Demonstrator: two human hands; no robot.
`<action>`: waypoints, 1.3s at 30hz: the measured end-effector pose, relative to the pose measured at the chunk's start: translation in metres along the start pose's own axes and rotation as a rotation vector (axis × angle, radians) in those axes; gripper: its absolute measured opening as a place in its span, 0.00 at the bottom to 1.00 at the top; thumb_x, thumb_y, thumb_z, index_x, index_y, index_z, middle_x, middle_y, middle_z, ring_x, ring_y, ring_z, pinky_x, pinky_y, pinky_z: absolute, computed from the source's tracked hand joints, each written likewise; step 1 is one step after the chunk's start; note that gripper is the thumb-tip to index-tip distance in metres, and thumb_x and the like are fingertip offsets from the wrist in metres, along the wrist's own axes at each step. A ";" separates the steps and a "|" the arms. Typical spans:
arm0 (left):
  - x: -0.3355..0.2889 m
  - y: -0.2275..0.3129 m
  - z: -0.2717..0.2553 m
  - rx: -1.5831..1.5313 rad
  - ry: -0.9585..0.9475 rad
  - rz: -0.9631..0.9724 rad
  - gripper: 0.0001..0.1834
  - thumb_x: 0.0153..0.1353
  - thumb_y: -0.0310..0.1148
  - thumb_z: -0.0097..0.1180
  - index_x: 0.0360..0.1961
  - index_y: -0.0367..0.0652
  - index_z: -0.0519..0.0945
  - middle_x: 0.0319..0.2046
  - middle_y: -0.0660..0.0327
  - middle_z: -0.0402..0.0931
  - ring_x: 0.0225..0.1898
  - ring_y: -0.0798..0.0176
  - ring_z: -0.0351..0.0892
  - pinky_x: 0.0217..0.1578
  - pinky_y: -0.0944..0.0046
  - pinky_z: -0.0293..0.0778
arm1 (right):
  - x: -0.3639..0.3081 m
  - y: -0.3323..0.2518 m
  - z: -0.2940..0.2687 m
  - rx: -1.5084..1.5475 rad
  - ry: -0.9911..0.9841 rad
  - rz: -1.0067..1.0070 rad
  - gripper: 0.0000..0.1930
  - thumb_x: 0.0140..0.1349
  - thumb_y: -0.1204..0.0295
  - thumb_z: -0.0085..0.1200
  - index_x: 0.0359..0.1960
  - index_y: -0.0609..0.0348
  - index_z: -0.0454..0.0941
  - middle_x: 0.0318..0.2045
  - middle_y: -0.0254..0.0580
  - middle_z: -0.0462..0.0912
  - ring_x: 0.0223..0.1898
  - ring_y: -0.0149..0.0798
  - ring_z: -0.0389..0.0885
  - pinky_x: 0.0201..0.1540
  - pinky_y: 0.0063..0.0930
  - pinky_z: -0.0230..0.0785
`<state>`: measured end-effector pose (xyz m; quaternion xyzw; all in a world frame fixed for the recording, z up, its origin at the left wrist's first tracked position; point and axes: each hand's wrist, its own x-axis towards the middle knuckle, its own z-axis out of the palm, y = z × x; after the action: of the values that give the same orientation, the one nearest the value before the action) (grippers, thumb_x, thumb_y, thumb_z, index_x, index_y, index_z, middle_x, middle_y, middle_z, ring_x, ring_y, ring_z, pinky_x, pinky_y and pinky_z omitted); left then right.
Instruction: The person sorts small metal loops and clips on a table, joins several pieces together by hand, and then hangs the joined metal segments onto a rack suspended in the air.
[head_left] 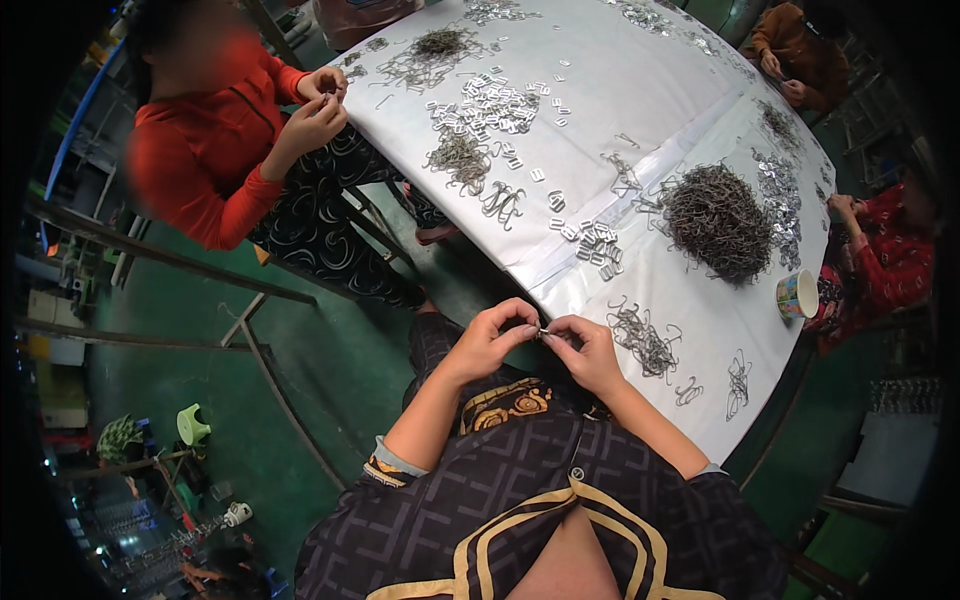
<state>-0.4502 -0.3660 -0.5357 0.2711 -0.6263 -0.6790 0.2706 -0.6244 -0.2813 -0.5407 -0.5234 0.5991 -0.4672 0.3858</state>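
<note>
My left hand [492, 342] and my right hand [588, 356] meet just off the table's near edge, over my lap. Both are closed in a pinch on a small metal piece [542, 332] between their fingertips. Most of that piece is covered, so its exact kind does not show. Beside my right hand, a loose heap of wire hooks [645, 342] lies on the white-covered table [590, 300]. A cluster of small slotted metal plates [598, 246] lies beyond my hands.
A big mound of wire hooks [718, 222] sits at right, near a paper cup [797, 295]. More slotted plates [490, 105] spread across the far left. A person in red [215, 150] works at left; others sit around the table. Metal rails [170, 250] stand at left.
</note>
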 end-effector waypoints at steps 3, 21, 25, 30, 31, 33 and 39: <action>0.001 -0.004 0.003 -0.011 0.015 0.006 0.05 0.61 0.27 0.53 0.36 0.36 0.74 0.32 0.65 0.74 0.37 0.72 0.70 0.41 0.71 0.67 | 0.000 -0.004 0.001 -0.008 -0.009 0.006 0.06 0.54 0.76 0.61 0.32 0.64 0.80 0.23 0.37 0.81 0.21 0.24 0.73 0.26 0.19 0.67; -0.007 0.004 0.016 0.148 0.114 0.066 0.03 0.64 0.22 0.46 0.38 0.36 0.71 0.33 0.61 0.76 0.38 0.68 0.76 0.42 0.68 0.71 | 0.058 0.028 -0.082 -0.867 0.324 -0.197 0.09 0.49 0.74 0.62 0.35 0.60 0.82 0.28 0.42 0.76 0.35 0.46 0.74 0.43 0.37 0.67; -0.007 0.004 0.018 0.160 0.110 0.054 0.03 0.63 0.22 0.47 0.38 0.36 0.71 0.32 0.61 0.76 0.37 0.69 0.76 0.41 0.68 0.71 | 0.055 0.028 -0.083 -0.782 0.384 -0.169 0.08 0.51 0.76 0.60 0.34 0.61 0.81 0.26 0.41 0.78 0.31 0.43 0.76 0.37 0.34 0.69; -0.005 0.009 0.023 0.220 0.123 0.091 0.03 0.63 0.23 0.48 0.37 0.36 0.71 0.31 0.60 0.77 0.36 0.68 0.77 0.40 0.68 0.71 | 0.031 -0.009 -0.052 0.038 0.256 0.118 0.06 0.54 0.77 0.59 0.33 0.66 0.80 0.26 0.37 0.82 0.28 0.28 0.79 0.32 0.21 0.70; -0.004 0.012 0.025 0.227 0.130 0.103 0.03 0.63 0.23 0.48 0.37 0.36 0.71 0.31 0.60 0.77 0.35 0.68 0.77 0.40 0.68 0.71 | 0.025 -0.016 -0.044 0.143 0.206 0.148 0.06 0.55 0.77 0.59 0.33 0.66 0.80 0.26 0.37 0.83 0.28 0.26 0.78 0.32 0.19 0.70; -0.001 0.014 0.029 0.230 0.156 0.124 0.04 0.61 0.22 0.50 0.37 0.36 0.72 0.30 0.57 0.75 0.33 0.63 0.76 0.37 0.66 0.71 | 0.015 -0.027 -0.030 0.258 0.137 0.180 0.07 0.55 0.76 0.59 0.34 0.67 0.80 0.27 0.36 0.83 0.28 0.24 0.78 0.32 0.17 0.70; -0.002 0.021 0.031 0.316 0.192 0.158 0.05 0.59 0.22 0.52 0.37 0.35 0.72 0.30 0.54 0.75 0.33 0.58 0.77 0.35 0.64 0.72 | 0.004 -0.033 -0.017 0.242 0.083 0.127 0.07 0.55 0.76 0.60 0.33 0.67 0.80 0.27 0.37 0.83 0.28 0.25 0.79 0.32 0.18 0.70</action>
<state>-0.4699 -0.3441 -0.5125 0.3240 -0.7157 -0.5198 0.3355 -0.6323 -0.2832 -0.5042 -0.4143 0.5857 -0.5320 0.4497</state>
